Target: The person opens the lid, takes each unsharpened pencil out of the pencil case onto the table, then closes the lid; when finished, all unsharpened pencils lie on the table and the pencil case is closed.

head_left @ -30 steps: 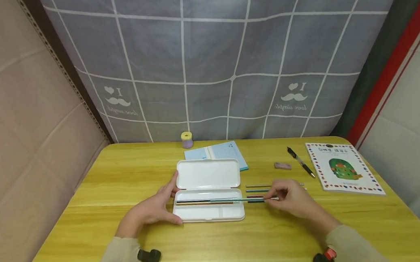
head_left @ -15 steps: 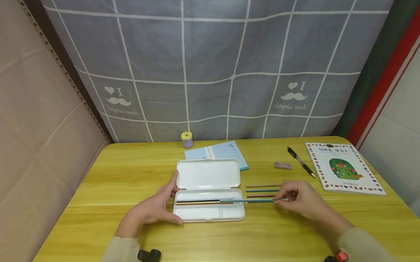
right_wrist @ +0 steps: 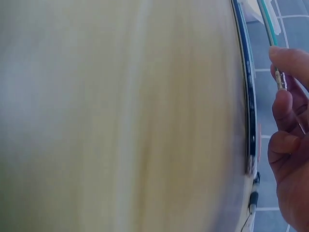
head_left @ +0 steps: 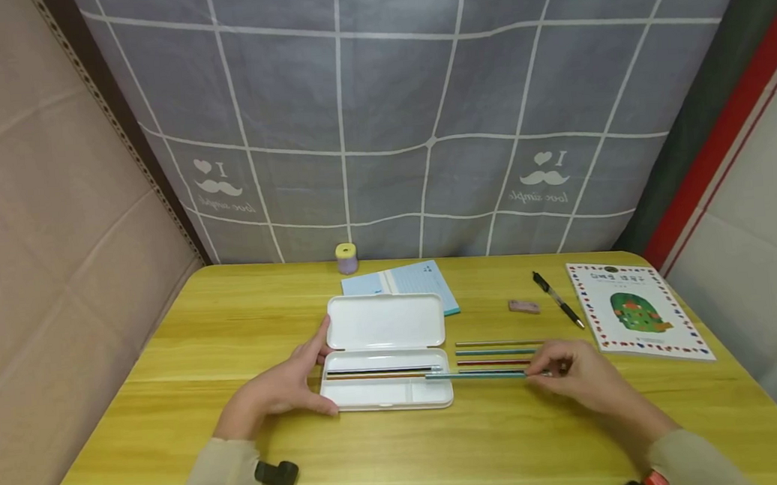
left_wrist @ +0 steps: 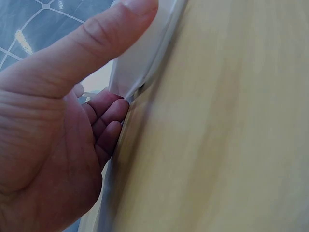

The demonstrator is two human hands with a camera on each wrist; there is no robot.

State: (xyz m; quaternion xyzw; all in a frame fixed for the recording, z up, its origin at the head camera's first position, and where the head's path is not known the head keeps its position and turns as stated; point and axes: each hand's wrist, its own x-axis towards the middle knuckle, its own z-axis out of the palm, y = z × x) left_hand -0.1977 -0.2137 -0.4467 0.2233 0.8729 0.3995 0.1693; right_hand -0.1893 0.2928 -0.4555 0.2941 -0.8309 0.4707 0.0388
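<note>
A white pencil case point(head_left: 372, 395) lies with its lid up, and two pencils point(head_left: 371, 374), one dark and one orange-brown, rest lengthwise in its tray. My left hand point(head_left: 286, 382) holds the case at its left end, thumb by the front corner and fingers behind; the left wrist view shows the fingertips at the case's corner. My right hand point(head_left: 576, 372) pinches a teal pencil point(head_left: 475, 375) near its metal-tipped end point(right_wrist: 281, 79). This pencil points left, its far end over the right part of the tray.
Several pencils point(head_left: 493, 342) lie in parallel right of the case. Behind are a pinkish eraser point(head_left: 524, 307), a black pen point(head_left: 557, 300) and a white book point(head_left: 637, 311). A blue notepad point(head_left: 418, 278) sits behind the lid, near a yellow-and-purple spool-shaped item point(head_left: 346, 259).
My right hand has moved right and slightly toward me with the teal pencil, drawing most of its length off the tray. The left hand and the case have stayed put.
</note>
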